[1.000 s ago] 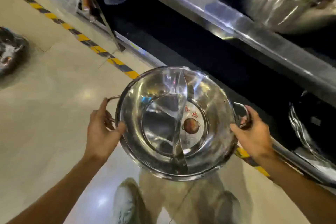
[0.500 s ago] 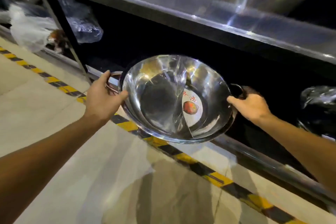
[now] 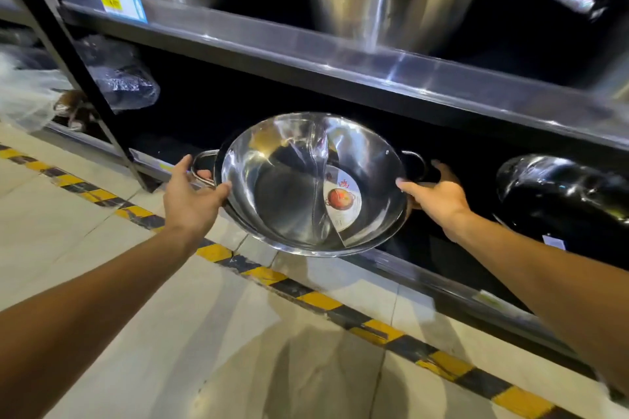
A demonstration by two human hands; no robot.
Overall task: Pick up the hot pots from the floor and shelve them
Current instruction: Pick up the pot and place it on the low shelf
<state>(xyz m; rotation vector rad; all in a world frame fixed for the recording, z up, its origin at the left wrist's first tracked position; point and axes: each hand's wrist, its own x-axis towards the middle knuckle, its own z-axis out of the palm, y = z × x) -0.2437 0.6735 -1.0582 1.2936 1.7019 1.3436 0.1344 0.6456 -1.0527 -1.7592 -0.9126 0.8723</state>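
Hands grip hot pot beside wrapped pot.

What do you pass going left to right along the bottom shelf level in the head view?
Plastic-wrapped bundle → left hand → hot pot → right hand → dark wrapped pot.

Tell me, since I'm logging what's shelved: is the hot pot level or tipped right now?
Tipped. The hot pot is held by the left hand and right hand, its open inside and label facing the camera.
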